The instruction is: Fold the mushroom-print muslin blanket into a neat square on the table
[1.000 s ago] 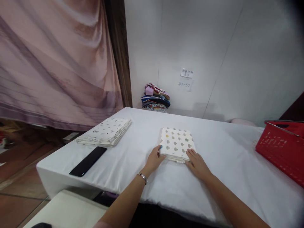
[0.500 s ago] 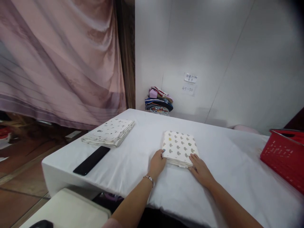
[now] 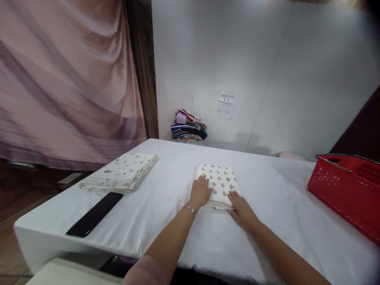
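Observation:
A folded white cloth point(image 3: 219, 183) printed with grey tree-like shapes and a green one lies flat in the middle of the table. My left hand point(image 3: 201, 192), with a silver bracelet at the wrist, rests palm down on its left part, fingers stretched out and open. At the near right corner, my right hand point(image 3: 244, 211) lays its extended fingers over the top, with its thumb by the front edge. Another folded white cloth point(image 3: 124, 170), with small dark prints, lies to the left. A black phone point(image 3: 95, 213) is in front of that one.
A red plastic basket point(image 3: 341, 190) with a metal handle stands at the right. Against the wall is a pile of folded fabrics point(image 3: 189, 128). White covering drapes the table point(image 3: 175, 170). A pink curtain point(image 3: 65, 79) hangs at left; a pale seat point(image 3: 71, 273) is below.
My left hand has shifted from the cloth's near left corner onto its top, flattening out. My right hand stays at the right corner. The view has turned slightly right, showing more of the basket.

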`<state>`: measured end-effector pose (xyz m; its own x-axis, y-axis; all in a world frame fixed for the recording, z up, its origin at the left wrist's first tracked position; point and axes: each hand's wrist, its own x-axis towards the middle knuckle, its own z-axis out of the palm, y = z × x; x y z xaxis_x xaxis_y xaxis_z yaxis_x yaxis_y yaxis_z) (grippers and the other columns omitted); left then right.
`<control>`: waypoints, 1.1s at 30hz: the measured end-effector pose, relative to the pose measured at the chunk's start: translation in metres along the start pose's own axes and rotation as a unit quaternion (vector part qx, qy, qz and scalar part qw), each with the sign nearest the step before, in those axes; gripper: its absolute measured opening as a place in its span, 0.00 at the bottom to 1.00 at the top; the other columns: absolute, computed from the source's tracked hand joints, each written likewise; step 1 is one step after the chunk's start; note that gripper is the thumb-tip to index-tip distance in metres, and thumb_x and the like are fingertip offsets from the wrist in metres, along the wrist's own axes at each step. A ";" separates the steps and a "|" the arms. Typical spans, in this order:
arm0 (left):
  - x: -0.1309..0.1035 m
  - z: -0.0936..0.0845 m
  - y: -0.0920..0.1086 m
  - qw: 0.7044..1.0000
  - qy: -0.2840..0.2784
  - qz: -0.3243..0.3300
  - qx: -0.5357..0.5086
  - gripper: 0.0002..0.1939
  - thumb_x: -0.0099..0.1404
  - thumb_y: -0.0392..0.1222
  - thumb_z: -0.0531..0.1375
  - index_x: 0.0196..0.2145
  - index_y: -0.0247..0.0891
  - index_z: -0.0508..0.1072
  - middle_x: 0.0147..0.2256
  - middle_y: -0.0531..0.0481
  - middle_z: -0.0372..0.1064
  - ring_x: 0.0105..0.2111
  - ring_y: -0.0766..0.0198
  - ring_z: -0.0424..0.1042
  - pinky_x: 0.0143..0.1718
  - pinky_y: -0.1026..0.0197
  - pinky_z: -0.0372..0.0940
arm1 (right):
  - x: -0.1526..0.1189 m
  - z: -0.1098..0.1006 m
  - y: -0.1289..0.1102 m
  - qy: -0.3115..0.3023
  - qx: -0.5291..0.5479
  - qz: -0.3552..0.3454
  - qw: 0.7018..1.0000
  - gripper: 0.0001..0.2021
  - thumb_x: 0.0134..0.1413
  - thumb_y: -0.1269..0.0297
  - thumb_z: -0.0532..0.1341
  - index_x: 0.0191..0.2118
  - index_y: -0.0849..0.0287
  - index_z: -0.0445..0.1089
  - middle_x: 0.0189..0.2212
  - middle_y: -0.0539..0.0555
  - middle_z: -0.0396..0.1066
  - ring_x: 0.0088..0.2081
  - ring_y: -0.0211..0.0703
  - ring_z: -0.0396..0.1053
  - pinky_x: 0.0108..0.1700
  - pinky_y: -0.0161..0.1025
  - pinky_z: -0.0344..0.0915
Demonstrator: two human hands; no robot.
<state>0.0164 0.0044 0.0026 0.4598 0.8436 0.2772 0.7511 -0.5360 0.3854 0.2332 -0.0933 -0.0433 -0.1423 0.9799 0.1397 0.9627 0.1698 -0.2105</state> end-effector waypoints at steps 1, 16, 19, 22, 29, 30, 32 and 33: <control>0.000 0.005 -0.003 1.000 -0.024 -0.008 0.016 0.24 0.65 0.47 0.48 0.57 0.38 0.60 0.62 0.45 0.47 0.62 0.54 0.43 0.60 0.45 0.44 | -0.001 -0.002 -0.001 -0.006 0.007 0.004 1.000 0.30 0.58 0.51 0.48 0.64 0.58 0.47 0.64 0.55 0.42 0.65 0.46 0.35 0.62 0.51 0.41; -0.002 0.016 -0.015 0.992 -0.085 -0.045 0.080 0.28 0.66 0.50 0.41 0.61 0.38 0.53 0.64 0.48 0.39 0.64 0.57 0.37 0.60 0.46 0.44 | 0.085 -0.029 -0.014 -0.035 0.007 0.177 0.983 0.33 0.59 0.50 0.43 0.64 0.67 0.43 0.65 0.60 0.35 0.65 0.47 0.29 0.62 0.51 0.37; 0.001 0.012 -0.013 0.992 -0.096 -0.051 0.065 0.27 0.66 0.49 0.42 0.61 0.39 0.53 0.64 0.48 0.39 0.64 0.57 0.36 0.60 0.45 0.42 | 0.085 -0.015 -0.007 -0.047 0.003 0.183 0.982 0.33 0.60 0.50 0.42 0.64 0.67 0.44 0.65 0.60 0.35 0.65 0.48 0.30 0.61 0.52 0.39; 0.015 0.004 -0.008 0.988 -0.132 -0.056 0.057 0.25 0.65 0.49 0.46 0.57 0.41 0.59 0.63 0.46 0.46 0.63 0.54 0.41 0.59 0.41 0.40 | 0.083 -0.008 -0.002 -0.033 0.001 0.166 0.986 0.32 0.60 0.50 0.41 0.64 0.66 0.45 0.65 0.60 0.36 0.65 0.49 0.31 0.60 0.52 0.41; 0.051 0.011 -0.015 0.993 -0.074 -0.088 0.042 0.31 0.64 0.56 0.44 0.60 0.38 0.54 0.64 0.42 0.41 0.63 0.52 0.38 0.60 0.42 0.37 | 0.082 -0.006 0.003 -0.022 -0.001 0.151 0.988 0.30 0.60 0.50 0.42 0.64 0.62 0.46 0.65 0.60 0.37 0.65 0.50 0.33 0.59 0.52 0.46; 0.051 0.015 -0.019 0.991 -0.082 -0.099 0.037 0.31 0.64 0.56 0.44 0.61 0.38 0.52 0.64 0.43 0.38 0.64 0.52 0.37 0.59 0.42 0.39 | 0.082 -0.005 0.003 -0.024 0.001 0.147 0.989 0.31 0.60 0.50 0.42 0.63 0.64 0.46 0.65 0.61 0.38 0.65 0.50 0.33 0.59 0.52 0.46; 0.049 0.023 -0.026 0.990 -0.086 -0.109 0.025 0.32 0.64 0.56 0.43 0.62 0.39 0.50 0.65 0.46 0.34 0.64 0.54 0.35 0.59 0.42 0.43 | 0.082 -0.004 0.005 -0.023 0.009 0.141 0.990 0.31 0.60 0.50 0.42 0.63 0.66 0.47 0.65 0.62 0.39 0.65 0.51 0.33 0.59 0.51 0.47; 0.047 0.026 -0.029 0.990 -0.082 -0.109 0.021 0.32 0.64 0.56 0.42 0.62 0.39 0.49 0.65 0.46 0.33 0.64 0.54 0.35 0.58 0.43 0.45 | 0.083 -0.003 0.005 -0.019 0.015 0.140 0.990 0.31 0.60 0.50 0.43 0.63 0.66 0.47 0.64 0.62 0.39 0.65 0.51 0.33 0.59 0.51 0.47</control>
<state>0.0287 0.0608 -0.0183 0.3529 0.9347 0.0425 0.8589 -0.3416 0.3817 0.2274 -0.0118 -0.0298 0.1207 0.9920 0.0359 0.9583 -0.1071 -0.2648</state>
